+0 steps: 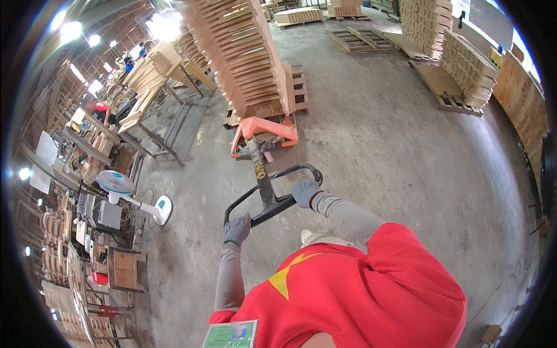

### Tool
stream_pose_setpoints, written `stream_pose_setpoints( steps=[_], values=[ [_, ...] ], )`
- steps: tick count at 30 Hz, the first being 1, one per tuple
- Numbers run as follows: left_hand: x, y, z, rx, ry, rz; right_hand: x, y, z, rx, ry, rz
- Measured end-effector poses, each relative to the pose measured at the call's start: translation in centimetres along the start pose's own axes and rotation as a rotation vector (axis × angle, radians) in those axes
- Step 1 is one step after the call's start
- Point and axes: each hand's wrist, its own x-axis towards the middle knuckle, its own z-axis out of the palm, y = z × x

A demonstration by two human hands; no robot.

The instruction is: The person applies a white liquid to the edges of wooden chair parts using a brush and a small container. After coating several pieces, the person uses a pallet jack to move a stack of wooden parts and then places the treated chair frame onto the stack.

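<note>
Both my hands, in grey gloves, grip the black loop handle [272, 212] of a pallet jack. My left hand [237, 230] is closed round the handle's left corner, and my right hand [306, 193] is wrapped round its right side. From the handle a dark shaft runs forward to the pallet jack's orange body [267, 126]. Beyond that stands a tall stack of pale wooden parts [241, 52], which leans left in the picture. The jack's forks are hidden under the load.
To the left stand a white-and-blue fan [116, 182] and a long wooden workbench [139, 107]. A person in red [103, 110] is beside the benches. Farther right, stacked wooden parts [467, 69] sit on a pallet. Flat pallets [360, 40] lie on the concrete floor [371, 133].
</note>
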Motion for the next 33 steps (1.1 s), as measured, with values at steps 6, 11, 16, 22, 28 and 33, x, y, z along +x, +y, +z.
stream_pose_setpoints(
  steps=[6,11,16,22,28,33],
  values=[
    [-13.0,7.3,2.9,0.084,0.212,0.128,-13.9,-2.6,4.3,0.021,0.070,-0.135],
    [-25.9,13.6,1.0,0.046,0.348,0.100,-26.3,-6.5,-0.1,0.092,0.014,-0.214],
    [-32.3,22.0,-8.4,-0.148,0.409,0.013,-36.6,-5.2,-6.7,0.159,0.084,-0.257],
    [-37.4,31.0,-20.4,-0.325,0.431,-0.085,-43.7,-2.0,-16.5,0.032,0.534,-0.285],
    [-38.6,41.0,-28.3,-0.230,0.372,-0.151,-47.4,4.5,-19.3,-0.077,1.025,-0.204],
    [-38.6,49.0,-30.4,-0.256,0.547,-0.130,-50.0,11.4,-20.1,-0.028,1.319,-0.376]
  ],
)
